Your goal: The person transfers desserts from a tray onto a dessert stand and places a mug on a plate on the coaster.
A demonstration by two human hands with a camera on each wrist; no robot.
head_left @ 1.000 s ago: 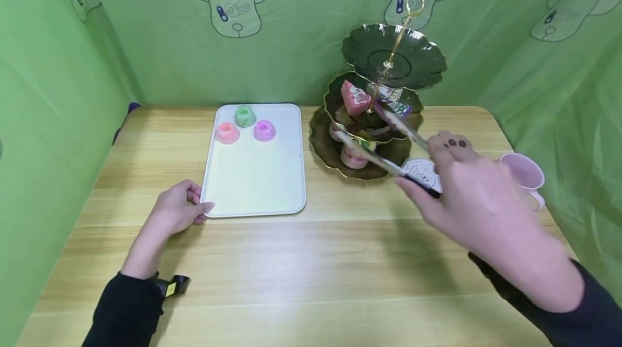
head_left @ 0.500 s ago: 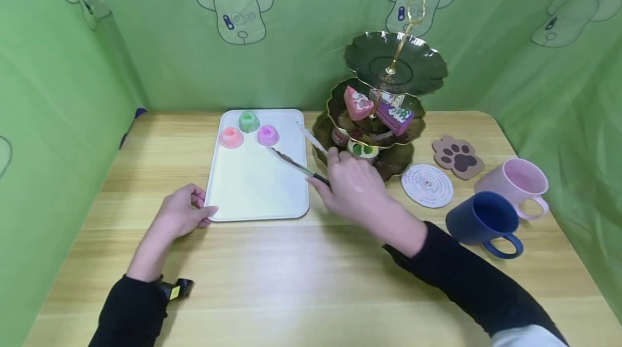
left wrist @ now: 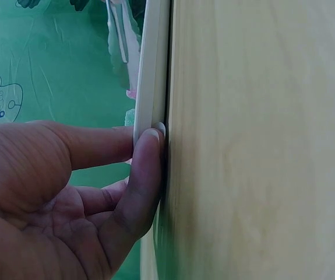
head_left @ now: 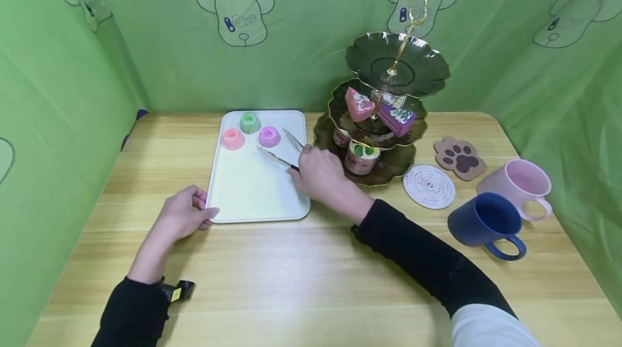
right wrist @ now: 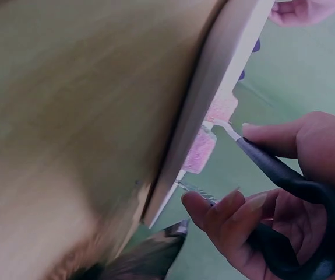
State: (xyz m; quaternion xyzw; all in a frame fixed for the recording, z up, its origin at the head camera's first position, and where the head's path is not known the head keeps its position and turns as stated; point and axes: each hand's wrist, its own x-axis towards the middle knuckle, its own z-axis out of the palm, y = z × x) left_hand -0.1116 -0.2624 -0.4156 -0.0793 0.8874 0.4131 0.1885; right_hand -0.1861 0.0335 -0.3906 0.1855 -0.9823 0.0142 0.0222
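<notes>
My left hand (head_left: 183, 212) pinches the near left corner of a white tray (head_left: 257, 196) between thumb and fingers; the left wrist view shows the thumb (left wrist: 147, 169) along its edge. My right hand (head_left: 320, 171) grips tongs (right wrist: 272, 175) with black handles and metal arms. Their tips stand apart over the tray, one on each side of a small purple ring-shaped jelly cake (head_left: 269, 136). Beside it on the tray sit a green jelly cake (head_left: 250, 122) and a pink one (head_left: 232, 139). In the right wrist view, the purple cake (right wrist: 200, 151) shows between the tong arms.
Right of the tray stands a tiered dark green cake stand (head_left: 371, 174) with cake slices and dessert cups. Further right lie a round coaster (head_left: 430, 186) and a paw-shaped coaster (head_left: 459, 158). A pink mug (head_left: 515, 185) and a blue mug (head_left: 483, 220) stand at the right.
My right hand has carried the tongs leftward from the cake stand to above the tray, and their tips have come down around the purple jelly cake. The left hand keeps its place at the tray corner.
</notes>
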